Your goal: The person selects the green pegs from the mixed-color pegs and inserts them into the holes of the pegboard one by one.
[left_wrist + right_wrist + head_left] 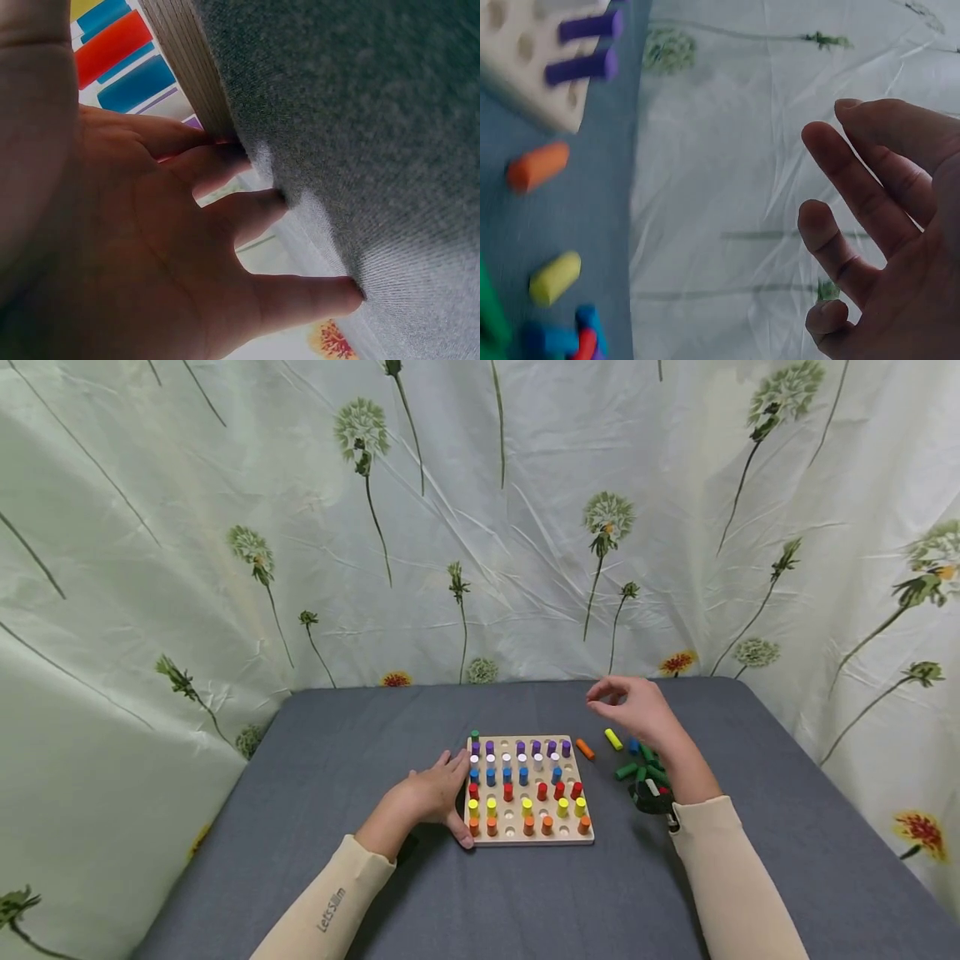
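A wooden pegboard (517,837) lies on the table, with rows of orange, yellow, red, blue, white and purple pegs and one green peg (475,737) at its far left corner. Some holes stand bare among them. Along the board's left edge rests my left hand (435,792), fingers spread and thumb by the near corner. In the left wrist view the fingertips (349,294) touch the grey cloth beside the board's side. My right hand (637,706) hovers above the loose pegs, right of the board. Its fingers bend loosely, and nothing shows between them in the right wrist view.
An orange peg (585,749) and a yellow peg (613,739) lie just right of the board. Beyond them is a pile of mostly green pegs (627,771), partly hidden by the right forearm. A flower-printed curtain (525,568) hangs behind the table.
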Motion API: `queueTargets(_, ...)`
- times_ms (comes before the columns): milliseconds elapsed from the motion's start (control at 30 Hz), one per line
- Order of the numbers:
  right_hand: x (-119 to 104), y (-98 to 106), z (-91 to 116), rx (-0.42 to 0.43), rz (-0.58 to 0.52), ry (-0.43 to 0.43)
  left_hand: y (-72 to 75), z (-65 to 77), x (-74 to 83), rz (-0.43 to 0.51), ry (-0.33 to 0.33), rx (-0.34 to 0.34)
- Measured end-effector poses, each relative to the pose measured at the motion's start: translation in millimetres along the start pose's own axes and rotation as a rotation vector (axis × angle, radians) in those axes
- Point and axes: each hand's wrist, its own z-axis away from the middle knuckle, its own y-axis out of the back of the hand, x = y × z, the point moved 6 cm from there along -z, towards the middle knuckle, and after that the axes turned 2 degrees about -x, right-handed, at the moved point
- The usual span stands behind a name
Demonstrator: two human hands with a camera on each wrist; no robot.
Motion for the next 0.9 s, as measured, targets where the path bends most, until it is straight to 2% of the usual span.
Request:
queueTargets(133,14.4,8.6,9.6,-0.028,0.072,-0.014,0.7,0.5,-1.8,0.008,0.000,0.000)
queueTargets(333,34.6,6.3,20.2,-0.098,0.157,0.004,1.1,1.9,-4.5,0.025,-0.001,-0.001)
queueTargets(600,62.5,-12.8,25.6,-0.214,0.241,0.001,-2.3,1.1,-4.8,0.020,-0.002,0.004)
queueTargets(800,74.8,-28.2,27.1,-0.285,0.309,0.006,-2.0,0.1,-2.9,0.023,-0.008,0.019)
queueTargets(900,79.6,-33.8,28.3,-0.326,0.303,0.003,-1.6,-0.7,-2.0,0.023,-0.014,0.015)
